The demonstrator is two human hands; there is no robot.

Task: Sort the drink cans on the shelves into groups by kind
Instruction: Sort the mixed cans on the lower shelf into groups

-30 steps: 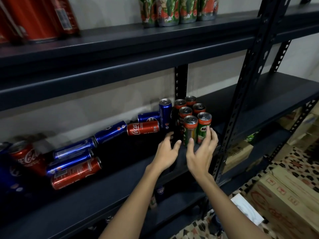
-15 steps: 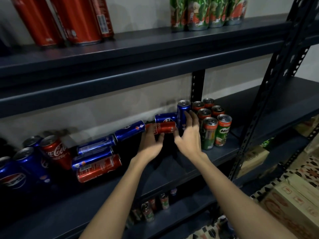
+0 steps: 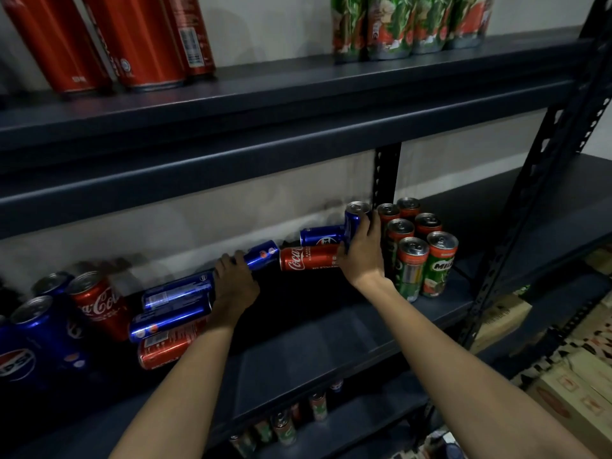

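Left hand (image 3: 235, 282) seemingly grips lying blue can (image 3: 263, 258); right hand (image 3: 362, 251) grips upright blue can (image 3: 356, 217).

Two bare forearms are seen entering from the lower edge. No sleeve is seen on either as far as the frame shows. The left hand (image 3: 235, 286) and right hand (image 3: 362, 256) are ungloved. The fingers (image 3: 367, 223) are seen bare.

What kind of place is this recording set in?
Probably a stockroom or shop storage area: dark metal shelving stocked with many drink cans, and cardboard cartons stacked on the patterned floor at lower right.
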